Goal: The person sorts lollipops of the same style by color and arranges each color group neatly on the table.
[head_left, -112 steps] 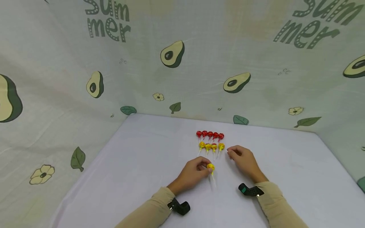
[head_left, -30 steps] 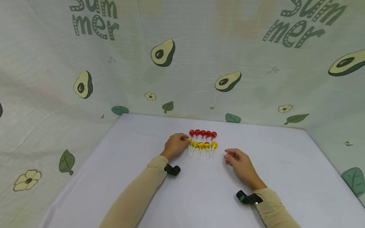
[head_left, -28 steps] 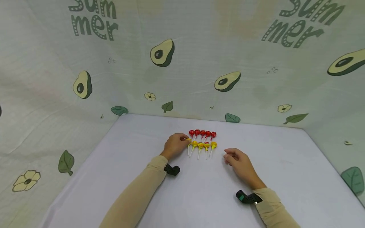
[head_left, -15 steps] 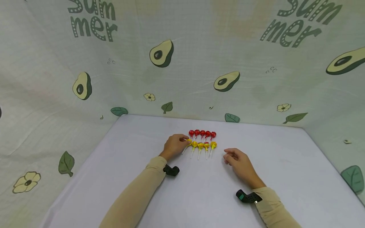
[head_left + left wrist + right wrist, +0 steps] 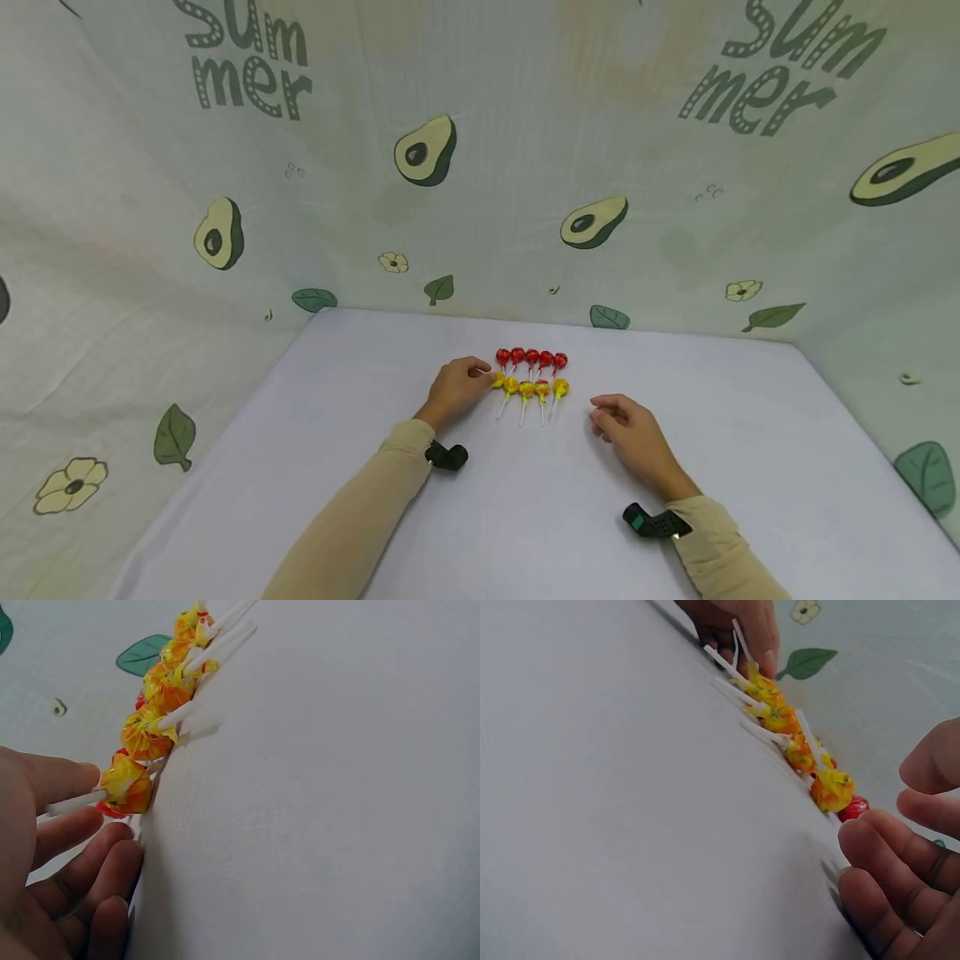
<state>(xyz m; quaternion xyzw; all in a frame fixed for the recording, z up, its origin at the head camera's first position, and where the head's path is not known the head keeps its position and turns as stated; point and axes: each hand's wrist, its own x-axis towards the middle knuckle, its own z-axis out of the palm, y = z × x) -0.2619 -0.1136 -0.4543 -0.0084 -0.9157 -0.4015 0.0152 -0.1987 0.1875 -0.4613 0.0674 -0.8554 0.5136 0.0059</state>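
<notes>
My left hand (image 5: 459, 386) is at the left end of a row of yellow lollipops (image 5: 526, 390). Its thumb and forefinger pinch at the endmost yellow lollipop (image 5: 126, 784), whose white stick points back between those fingers. The other fingers curl loosely beneath, as the left wrist view shows. Behind this row lies a second row of red lollipops (image 5: 532, 357), heads lined up and sticks toward me. My right hand (image 5: 633, 429) rests to the right of the rows, fingers loosely bent and holding nothing; the right wrist view shows its fingertips (image 5: 855, 836) near the rightmost yellow lollipop (image 5: 832, 789).
The lollipops lie on a white-covered table (image 5: 525, 517). A cloth (image 5: 510, 233) printed with avocados, leaves and lettering hangs behind and at the sides. Black wrist devices (image 5: 447, 456) sit on both forearms over beige sleeves.
My left hand brought a yellow lollipop to the left end of the row. Its stick has since swung from pointing toward me to pointing left. My right hand has hardly moved.
</notes>
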